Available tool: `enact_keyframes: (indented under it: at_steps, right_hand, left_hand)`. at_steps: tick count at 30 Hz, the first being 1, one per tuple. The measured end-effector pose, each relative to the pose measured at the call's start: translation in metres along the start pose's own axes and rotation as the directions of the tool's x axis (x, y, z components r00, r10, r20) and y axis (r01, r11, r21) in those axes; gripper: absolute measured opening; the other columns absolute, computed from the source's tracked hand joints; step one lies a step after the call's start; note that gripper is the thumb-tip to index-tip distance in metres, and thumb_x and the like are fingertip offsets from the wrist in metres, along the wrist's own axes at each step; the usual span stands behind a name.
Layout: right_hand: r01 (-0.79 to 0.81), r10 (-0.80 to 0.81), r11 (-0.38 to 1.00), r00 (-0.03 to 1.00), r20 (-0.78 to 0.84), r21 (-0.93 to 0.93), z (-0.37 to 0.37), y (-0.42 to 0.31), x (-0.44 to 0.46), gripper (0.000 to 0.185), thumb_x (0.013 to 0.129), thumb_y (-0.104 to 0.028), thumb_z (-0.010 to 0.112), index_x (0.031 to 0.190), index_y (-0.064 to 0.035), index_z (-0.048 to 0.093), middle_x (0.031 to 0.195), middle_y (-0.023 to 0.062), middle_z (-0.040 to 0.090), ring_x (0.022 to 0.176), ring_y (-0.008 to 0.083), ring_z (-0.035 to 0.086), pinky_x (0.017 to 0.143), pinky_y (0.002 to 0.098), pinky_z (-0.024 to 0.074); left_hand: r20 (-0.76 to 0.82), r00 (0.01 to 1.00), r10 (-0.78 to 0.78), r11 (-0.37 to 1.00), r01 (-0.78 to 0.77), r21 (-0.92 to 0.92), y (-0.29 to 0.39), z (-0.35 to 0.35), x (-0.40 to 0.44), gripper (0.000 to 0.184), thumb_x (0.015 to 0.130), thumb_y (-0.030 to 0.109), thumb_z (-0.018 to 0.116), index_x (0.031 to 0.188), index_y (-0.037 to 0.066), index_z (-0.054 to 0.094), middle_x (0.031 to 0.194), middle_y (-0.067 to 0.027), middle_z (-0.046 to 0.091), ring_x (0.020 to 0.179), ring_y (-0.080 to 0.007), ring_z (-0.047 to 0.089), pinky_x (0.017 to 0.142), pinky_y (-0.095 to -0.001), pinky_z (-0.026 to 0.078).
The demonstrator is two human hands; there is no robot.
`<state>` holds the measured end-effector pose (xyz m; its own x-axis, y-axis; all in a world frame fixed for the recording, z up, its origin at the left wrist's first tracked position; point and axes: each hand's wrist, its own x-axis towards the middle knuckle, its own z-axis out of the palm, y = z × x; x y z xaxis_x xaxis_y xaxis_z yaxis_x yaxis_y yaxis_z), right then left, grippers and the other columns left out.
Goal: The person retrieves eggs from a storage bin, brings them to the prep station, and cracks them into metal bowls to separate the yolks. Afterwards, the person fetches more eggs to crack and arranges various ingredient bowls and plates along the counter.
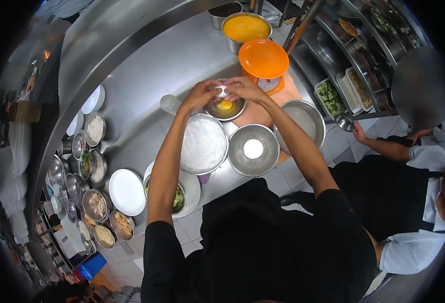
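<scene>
Both my hands hold a white egg (222, 92) over a small metal bowl (239, 112). The fingers of my left hand (203, 94) close on it from the left, those of my right hand (246, 89) from the right. Whether the shell is split cannot be made out. An egg yolk (226, 104) lies in the bowl below. Nearer me stand a wide bowl of white powder (204, 144) and a metal bowl (236, 162) with a little white powder at its bottom. An orange plate (264, 59) sits atop an orange kitchen scale (274, 88) beyond my right hand.
A pot of yellow liquid (246, 29) stands at the far end. Under my right forearm is a large round pan (301, 121). White plates (127, 192) and several food bowls (95, 204) line the left. A co-worker (384, 187) holds a metal bowl (344, 121) on the right.
</scene>
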<state>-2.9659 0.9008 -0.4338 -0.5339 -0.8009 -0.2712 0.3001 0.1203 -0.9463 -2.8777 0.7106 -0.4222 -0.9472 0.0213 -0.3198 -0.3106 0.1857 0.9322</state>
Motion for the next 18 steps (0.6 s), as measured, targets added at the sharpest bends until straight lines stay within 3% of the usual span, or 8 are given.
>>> enact_keyframes:
  at_steps: [5,7,18]
  right_hand:
    - [-0.048,0.051,0.997,0.997,-0.055,0.061,0.002,0.003,0.004,0.037,0.081,-0.008,0.066,0.112,0.0104,0.055,0.092,0.018,0.067,0.076,0.0196,0.069,0.068,0.0246,0.0586]
    - [-0.079,0.085,0.994,0.994,-0.076,0.076,0.002,0.005,0.007,0.038,0.079,-0.007,0.068,0.111,0.0113,0.056,0.092,0.0181,0.067,0.075,0.0198,0.069,0.067,0.0246,0.0589]
    - [-0.064,0.073,0.996,0.983,-0.17,0.056,0.013,0.015,0.021,0.034,0.075,-0.009,0.073,0.1,0.0118,0.063,0.083,0.0164,0.068,0.068,0.0177,0.069,0.062,0.0228,0.0582]
  left_hand:
    - [-0.054,0.998,-0.024,0.996,0.028,0.084,0.004,0.005,-0.002,0.036,0.086,0.022,0.065,0.115,0.003,0.055,0.09,-0.0097,0.065,0.076,-0.014,0.063,0.07,-0.0262,0.051]
    - [-0.068,0.994,0.083,0.963,-0.062,0.261,-0.003,0.004,0.001,0.036,0.082,0.021,0.068,0.111,0.004,0.056,0.091,-0.0108,0.066,0.074,-0.0157,0.064,0.068,-0.0281,0.052]
    - [-0.124,0.98,0.157,0.916,-0.097,0.389,-0.011,0.003,0.0,0.038,0.077,0.023,0.071,0.107,0.005,0.056,0.087,-0.0121,0.067,0.072,-0.0183,0.065,0.068,-0.0316,0.052]
